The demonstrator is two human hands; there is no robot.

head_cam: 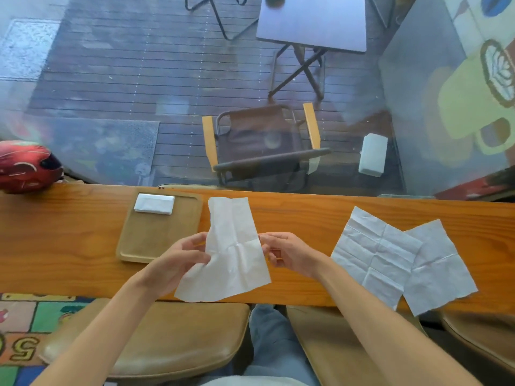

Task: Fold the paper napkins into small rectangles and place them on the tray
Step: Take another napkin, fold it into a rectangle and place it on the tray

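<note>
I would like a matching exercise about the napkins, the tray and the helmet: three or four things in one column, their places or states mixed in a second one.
Things:
1. folded napkin
2. held napkin
3. two open napkins
4. red helmet

Places or states:
A. flat on the counter, right side
B. far left end of the counter
C. between both hands
D. on the wooden tray

Pairs: 1-D, 2-C, 3-A, 4-B

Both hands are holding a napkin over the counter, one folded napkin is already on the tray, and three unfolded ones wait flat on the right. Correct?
Not quite: only two unfolded napkins wait on the right, overlapping, as the head view shows. The rest stands: the left hand and right hand hold a napkin over the counter, and one folded napkin lies on the tray.
</note>
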